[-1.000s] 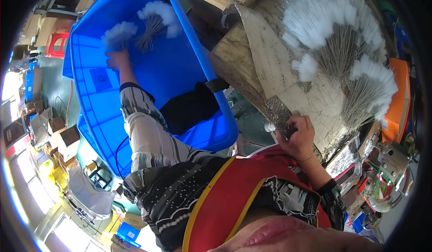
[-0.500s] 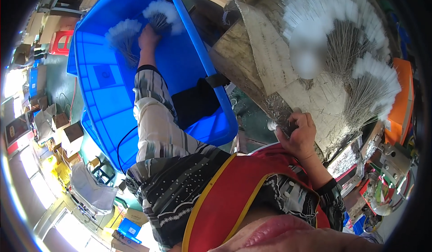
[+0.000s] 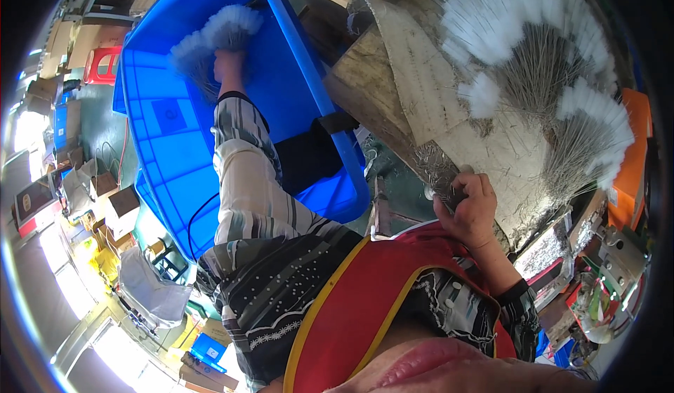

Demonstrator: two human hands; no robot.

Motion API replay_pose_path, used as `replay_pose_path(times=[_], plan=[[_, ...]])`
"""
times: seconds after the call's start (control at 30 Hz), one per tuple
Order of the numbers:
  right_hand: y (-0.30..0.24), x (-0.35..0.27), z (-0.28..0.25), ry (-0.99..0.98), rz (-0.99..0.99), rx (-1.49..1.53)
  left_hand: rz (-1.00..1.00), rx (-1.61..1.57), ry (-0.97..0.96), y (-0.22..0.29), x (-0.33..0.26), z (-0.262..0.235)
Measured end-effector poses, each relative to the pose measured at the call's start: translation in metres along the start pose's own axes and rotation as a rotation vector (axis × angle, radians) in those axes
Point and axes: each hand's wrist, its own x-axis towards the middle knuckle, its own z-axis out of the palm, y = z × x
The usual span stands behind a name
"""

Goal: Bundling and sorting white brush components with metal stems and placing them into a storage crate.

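Note:
Inside a blue plastic bin [image 3: 298, 56], my left hand [image 3: 229, 67] is closed around a bundle of wire-stemmed brushes [image 3: 233, 22] with white bristle tips. That bundle touches another brush bundle [image 3: 188, 49] lying in the bin to its left. My right hand [image 3: 472, 210] is at the near edge of a worn board [image 3: 484, 154], its fingers curled beside a tangle of thin wires [image 3: 437, 165]. A small pale round thing [image 3: 429, 192] shows by the right thumb. What those fingers hold, if anything, is hidden.
Large heaps of white-tipped wire brushes [image 3: 537, 70] lie on the board at the right, with a small white tuft [image 3: 481, 97] beside them. An orange box [image 3: 632, 158] and metal machinery [image 3: 621, 260] stand farther right. A red stool [image 3: 102, 66] is beyond the bin.
My left hand has moved left and slightly nearer in the bin with its brush bundle, which now meets the other bundle. My right hand has hardly moved.

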Motion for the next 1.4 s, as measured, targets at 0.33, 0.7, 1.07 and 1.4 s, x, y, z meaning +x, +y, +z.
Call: replay_pose_path(times=[0.33,0.7,1.07,1.4], plan=[[0.001,0.0,-0.003,0.028,-0.018,0.039,0.052,-0.157,-0.061,0.007,0.024,-0.004],[-0.005,0.002,-0.005,-0.014,0.053,0.08,0.202,-0.303,0.288,-0.066,0.053,-0.017],[-0.003,-0.002,-0.003,-0.007,0.018,0.063,0.159,-1.277,0.586,0.005,-0.008,-0.057],[0.003,-0.004,-0.005,0.048,-0.049,0.117,1.289,-0.788,0.88,0.111,-0.219,-0.159]])
